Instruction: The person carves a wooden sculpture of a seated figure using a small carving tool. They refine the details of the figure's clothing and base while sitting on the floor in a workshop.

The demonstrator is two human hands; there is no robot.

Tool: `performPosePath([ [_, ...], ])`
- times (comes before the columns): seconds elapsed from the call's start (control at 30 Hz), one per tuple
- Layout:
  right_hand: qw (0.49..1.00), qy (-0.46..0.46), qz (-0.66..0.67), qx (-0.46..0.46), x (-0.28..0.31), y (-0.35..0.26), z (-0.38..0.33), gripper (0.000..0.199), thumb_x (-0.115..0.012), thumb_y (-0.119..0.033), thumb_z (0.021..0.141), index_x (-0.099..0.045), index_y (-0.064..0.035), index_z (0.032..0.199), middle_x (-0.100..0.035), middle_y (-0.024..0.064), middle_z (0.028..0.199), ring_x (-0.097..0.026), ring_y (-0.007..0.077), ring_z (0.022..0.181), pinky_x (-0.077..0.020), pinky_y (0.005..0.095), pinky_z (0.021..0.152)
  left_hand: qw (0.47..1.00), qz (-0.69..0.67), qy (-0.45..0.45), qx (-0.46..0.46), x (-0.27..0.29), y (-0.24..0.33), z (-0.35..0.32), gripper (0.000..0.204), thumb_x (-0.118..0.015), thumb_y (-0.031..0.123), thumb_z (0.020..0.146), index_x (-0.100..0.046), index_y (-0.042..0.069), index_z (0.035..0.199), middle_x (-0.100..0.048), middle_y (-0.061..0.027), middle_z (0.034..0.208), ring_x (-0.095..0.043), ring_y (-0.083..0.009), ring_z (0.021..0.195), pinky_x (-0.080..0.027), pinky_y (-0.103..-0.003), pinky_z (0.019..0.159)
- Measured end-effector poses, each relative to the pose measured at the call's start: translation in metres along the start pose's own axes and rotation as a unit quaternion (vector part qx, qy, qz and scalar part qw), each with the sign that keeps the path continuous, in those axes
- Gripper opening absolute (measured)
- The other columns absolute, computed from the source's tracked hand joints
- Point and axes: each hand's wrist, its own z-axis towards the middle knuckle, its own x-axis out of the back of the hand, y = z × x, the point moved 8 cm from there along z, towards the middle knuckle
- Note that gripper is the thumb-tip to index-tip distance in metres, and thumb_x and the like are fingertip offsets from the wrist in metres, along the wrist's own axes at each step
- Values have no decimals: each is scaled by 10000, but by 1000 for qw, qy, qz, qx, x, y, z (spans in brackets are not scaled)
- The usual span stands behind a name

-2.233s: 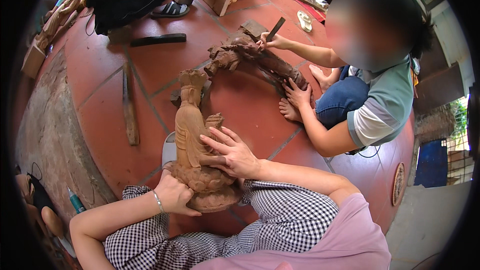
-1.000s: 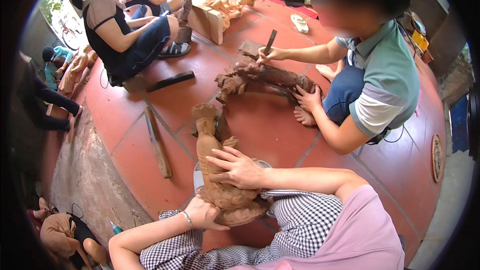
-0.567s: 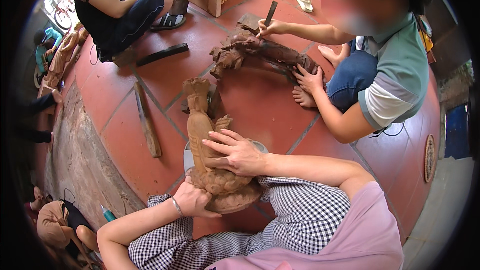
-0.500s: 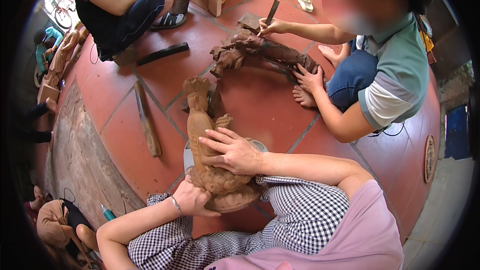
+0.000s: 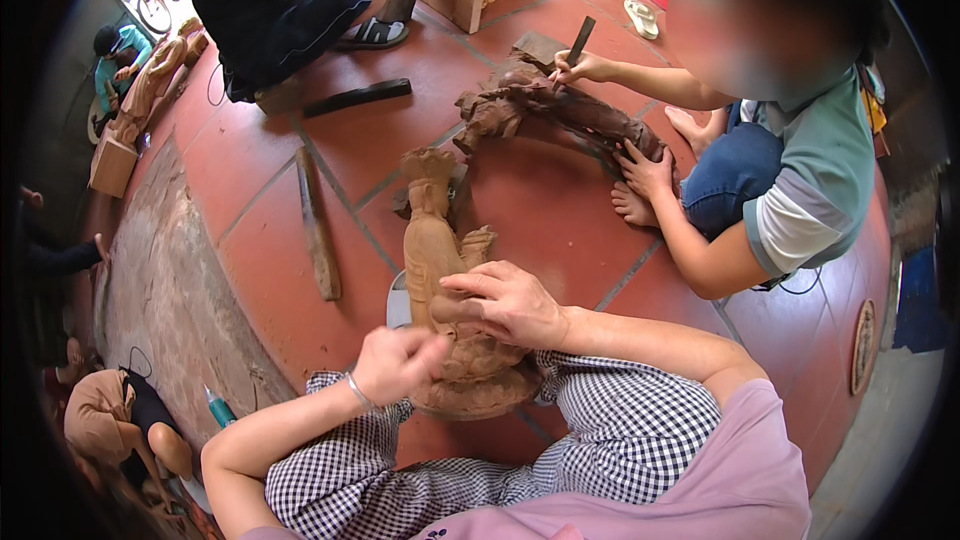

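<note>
A carved light-brown wooden figure (image 5: 432, 240) stands upright between my knees, with a crown-like top and a rounded, lumpy base (image 5: 475, 390). My right hand (image 5: 515, 305) is at the figure's front, its fingers bent and drawn together. A small brownish shape shows under those fingers; what it is I cannot make out. Raised in front of the lower carving is my left hand (image 5: 398, 365), wearing a bracelet on its wrist. Its fingers look curled but are smeared by motion. Part of the figure's lower body is hidden behind both hands.
Across from me a person holds a dark chisel-like tool (image 5: 580, 40) against a curved dark carving (image 5: 590, 120). On the tiled floor lie a wooden bar (image 5: 318, 230) and a dark bar (image 5: 358, 97). A teal-capped bottle (image 5: 218, 406) is at left; other people sit around.
My left hand has come off the figure's base and risen toward my right hand. My right hand stays at the figure's front. The whole view has shifted slightly.
</note>
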Motion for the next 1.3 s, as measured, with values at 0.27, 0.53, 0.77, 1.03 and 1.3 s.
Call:
performPosePath([
  [0.27, 993, 42, 107, 5, 20, -11, 14, 302, -702, 53, 771, -705, -26, 1063, -606, 120, 1199, -681, 276, 932, -597, 348, 745, 902, -430, 9, -14, 7, 24, 35, 432, -590, 317, 1051, -554, -16, 1323, -688, -71, 1147, -696, -161, 1013, -592, -294, 885],
  [0.53, 943, 204, 169, -201, 37, 46, -17, 399, -659, 58, 853, -632, -55, 1235, -630, 102, 1157, -645, 165, 878, -558, 280, 740, 955, -238, 163, -70, 38, 5, 55, 157, -684, 44, 942, -666, -4, 1090, -679, 28, 1004, -595, -45, 930, -509, -229, 833],
  [0.77, 848, 51, 237, -471, -28, 98, -106, 579, -694, -358, 948, -526, -18, 1386, -623, 192, 1299, -628, 296, 1173, -528, 397, 980, 945, -56, 313, -75, 66, -5, 55, 178, -681, 88, 915, -665, 6, 1073, -651, -50, 818, -593, -114, 764, -498, -286, 711],
  [1.03, 869, -118, 252, -409, -53, 81, -94, 816, -683, -576, 914, -470, 1, 1451, -592, 245, 1367, -562, 359, 1295, -450, 447, 1082, 891, 253, 297, -232, 12, 39, 46, 135, -807, 74, 813, -703, 72, 899, -676, -33, 818, -666, -175, 758, -540, -329, 658],
  [1.3, 872, -94, 250, -410, -53, 85, -97, 777, -712, -567, 891, -504, -3, 1383, -616, 240, 1318, -602, 342, 1231, -475, 431, 1030, 816, 369, 320, -309, 4, 72, 61, 180, -789, 169, 770, -618, 120, 746, -562, -12, 725, -591, -221, 721, -455, -365, 651],
])
